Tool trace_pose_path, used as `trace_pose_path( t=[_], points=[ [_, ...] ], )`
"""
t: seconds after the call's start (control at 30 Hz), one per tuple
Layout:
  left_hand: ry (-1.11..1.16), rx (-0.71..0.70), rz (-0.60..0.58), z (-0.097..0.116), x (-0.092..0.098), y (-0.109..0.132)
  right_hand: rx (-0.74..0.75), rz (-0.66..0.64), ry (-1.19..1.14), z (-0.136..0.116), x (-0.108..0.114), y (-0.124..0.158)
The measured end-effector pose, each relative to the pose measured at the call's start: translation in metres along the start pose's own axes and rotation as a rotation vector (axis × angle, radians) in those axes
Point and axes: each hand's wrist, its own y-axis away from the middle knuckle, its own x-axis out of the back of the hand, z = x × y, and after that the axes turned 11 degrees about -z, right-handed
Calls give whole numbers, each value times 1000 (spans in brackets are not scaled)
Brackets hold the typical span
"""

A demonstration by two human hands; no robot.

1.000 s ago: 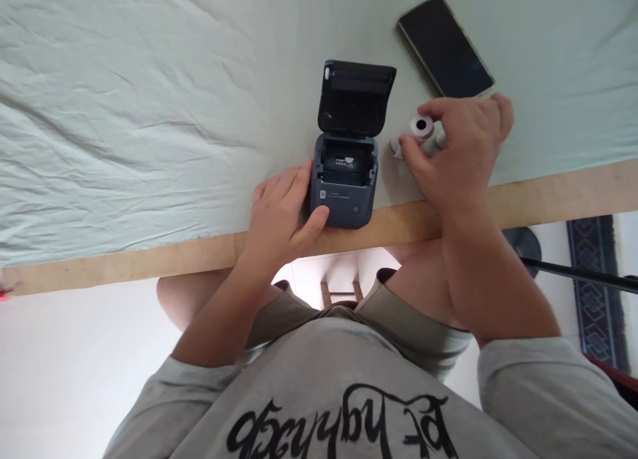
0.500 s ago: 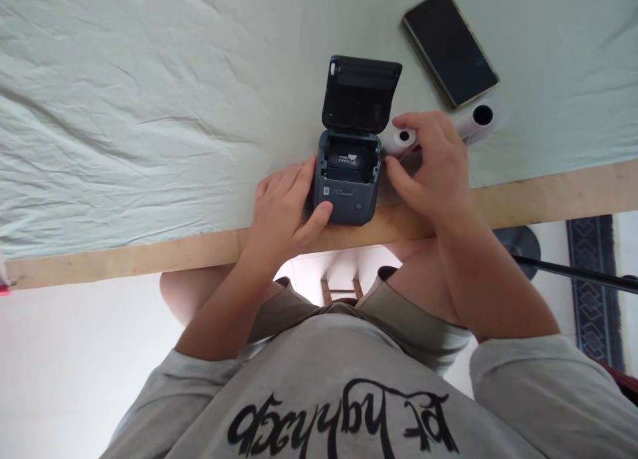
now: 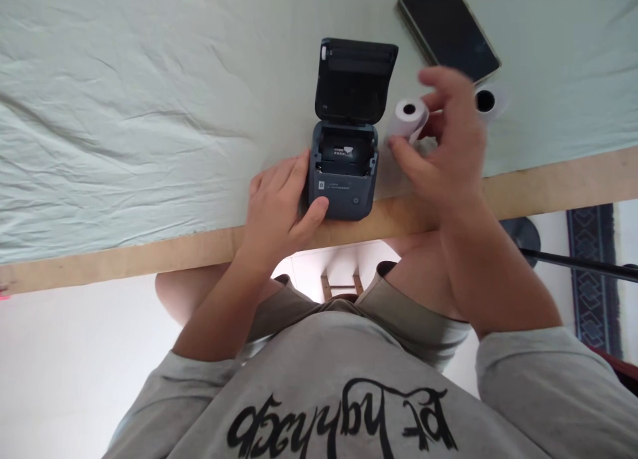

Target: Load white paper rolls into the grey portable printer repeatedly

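Observation:
A dark small label printer [image 3: 343,196] stands near the table's front edge with its lid [image 3: 353,84] swung up. Its paper bay shows a white sticker inside and no roll. My left hand [image 3: 279,200] rests against the printer's left side, thumb lying over the front corner, steadying it. To the printer's right, my right hand [image 3: 443,147] has thumb and lower fingers around a small white paper roll [image 3: 406,117], its dark core hole facing up. The index finger is raised and blurred. Part of the paper's loose edge shows beside the fingers.
A second white roll [image 3: 486,100] with a wider dark core stands just beyond my right hand. Behind it lies a black smartphone [image 3: 448,27] in a clear-edged case. A pale green cloth [image 3: 149,113] covers the table up to its wooden edge [image 3: 124,256].
My right hand has drawn the small roll slightly away from the printer, and its index finger has lifted. My left hand stays on the printer. The view has shifted a little.

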Motion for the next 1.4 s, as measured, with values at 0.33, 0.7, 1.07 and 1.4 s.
trace_pose_path(
  t=[0.33, 0.7, 1.07, 1.4],
  points=[
    [-28, 11, -1, 1, 1, 1, 203, -247, 212, -47, -10, -7],
    [-40, 34, -12, 4, 0, 1, 117, -263, 207, -37, -19, -24],
    [15, 6, 0, 2, 1, 2, 217, -242, 228, -43, -16, -8],
    [121, 29, 138, -2, -7, -8, 378, -297, 289, -50, -19, 10]
  ],
)
